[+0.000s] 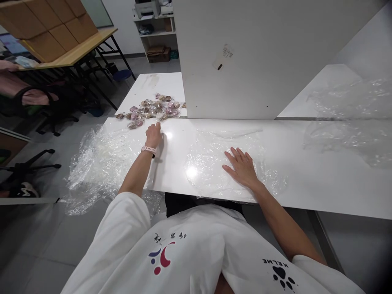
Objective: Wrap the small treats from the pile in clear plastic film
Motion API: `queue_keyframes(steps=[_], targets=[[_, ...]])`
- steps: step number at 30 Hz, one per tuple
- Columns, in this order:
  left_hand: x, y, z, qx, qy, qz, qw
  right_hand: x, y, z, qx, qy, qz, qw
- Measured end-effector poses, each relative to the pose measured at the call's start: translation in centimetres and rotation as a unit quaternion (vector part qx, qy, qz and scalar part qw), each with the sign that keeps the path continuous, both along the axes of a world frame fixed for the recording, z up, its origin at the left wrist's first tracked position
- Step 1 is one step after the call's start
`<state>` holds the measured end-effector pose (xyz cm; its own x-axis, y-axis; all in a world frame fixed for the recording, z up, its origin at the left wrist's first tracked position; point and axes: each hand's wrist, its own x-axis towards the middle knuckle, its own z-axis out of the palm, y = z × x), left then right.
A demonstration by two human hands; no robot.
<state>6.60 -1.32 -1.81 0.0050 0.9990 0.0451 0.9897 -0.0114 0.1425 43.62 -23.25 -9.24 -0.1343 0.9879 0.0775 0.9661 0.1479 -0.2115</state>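
My right hand [243, 166] lies flat with its fingers spread on a clear plastic bag or sheet [208, 159] on the white table. My left hand [153, 134], with a pale pink band on the wrist, is at the near edge of a pile of small wrapped pieces [157, 108]. Its fingers are curled under, and what they hold, if anything, is hidden. The pieces look pink, brown and cream, each in clear wrapping. A crumpled heap of clear plastic [101, 163] lies left of my left forearm and hangs over the table edge.
A tall white panel [232, 81] stands across the table straight ahead. More clear plastic [352, 118] lies at the right. Cardboard boxes [45, 32] sit on a wooden desk at the far left, near a blue stool [122, 75] and office chairs.
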Motion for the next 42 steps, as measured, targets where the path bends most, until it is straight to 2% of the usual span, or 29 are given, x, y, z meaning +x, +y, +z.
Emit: queue_keyframes(steps=[2,3,5,6,9,12,14,16,18,20,22,24,27,29,31,34,37,39,42], targets=[[2.6,-2.5,0.8,0.046,-0.077,-0.031,0.996,-0.1,0.0,0.1,-0.003,0.004,0.001,1.000],[4.5,-4.1,1.1,0.077,-0.123,-0.068,0.987,-0.1,0.0,0.1,-0.004,0.008,0.002,1.000],[9.0,-8.0,1.0,0.120,-0.211,-0.197,0.950,-0.1,0.0,0.2,-0.006,0.028,0.002,1.000],[11.4,-10.2,0.6,0.119,-0.239,-0.269,0.925,0.0,0.0,0.2,-0.004,0.048,-0.002,0.999],[17.6,-16.5,-2.0,0.044,-0.237,-0.453,0.858,0.5,0.1,0.2,0.025,0.176,-0.044,0.983],[20.6,-20.6,-4.1,0.007,-0.154,-0.530,0.834,1.2,0.1,0.4,0.074,0.361,-0.118,0.922],[20.5,-21.7,-4.1,-0.004,-0.120,-0.528,0.841,1.4,-0.1,0.8,0.096,0.445,-0.151,0.877],[19.0,-22.0,-3.0,-0.008,-0.114,-0.517,0.849,1.3,-0.7,1.8,0.120,0.463,-0.167,0.862],[16.2,-22.3,-1.8,-0.019,-0.114,-0.517,0.848,0.8,-2.1,3.3,0.152,0.421,-0.147,0.882],[12.6,-23.1,-1.3,-0.046,-0.113,-0.517,0.847,0.2,-4.3,4.8,0.153,0.352,-0.062,0.921],[9.0,-24.2,-2.1,-0.062,-0.126,-0.488,0.861,-0.2,-6.9,5.5,0.110,0.284,0.050,0.951],[6.2,-25.4,-3.5,-0.046,-0.172,-0.445,0.878,-0.4,-9.4,5.1,0.062,0.232,0.111,0.964],[4.5,-26.7,-5.0,0.000,-0.272,-0.348,0.897,0.1,-12.0,3.0,0.052,0.200,0.080,0.975],[4.8,-26.9,-4.6,0.009,-0.331,-0.281,0.901,0.6,-13.0,2.0,0.070,0.208,0.045,0.975],[5.5,-26.5,-3.4,0.003,-0.376,-0.233,0.897,1.1,-13.4,2.2,0.080,0.239,0.034,0.967],[6.7,-24.7,-1.1,-0.004,-0.425,-0.187,0.885,1.7,-12.5,4.5,0.058,0.295,0.011,0.954],[8.2,-21.2,-0.1,-0.005,-0.427,-0.162,0.890,2.7,-9.2,6.8,-0.005,0.315,-0.041,0.948],[9.5,-18.4,-0.5,-0.001,-0.379,-0.148,0.913,3.5,-6.0,7.1,-0.027,0.302,-0.075,0.950],[11.6,-14.9,-2.0,-0.009,-0.244,-0.146,0.959,4.2,-1.5,5.8,-0.058,0.234,-0.125,0.962]])
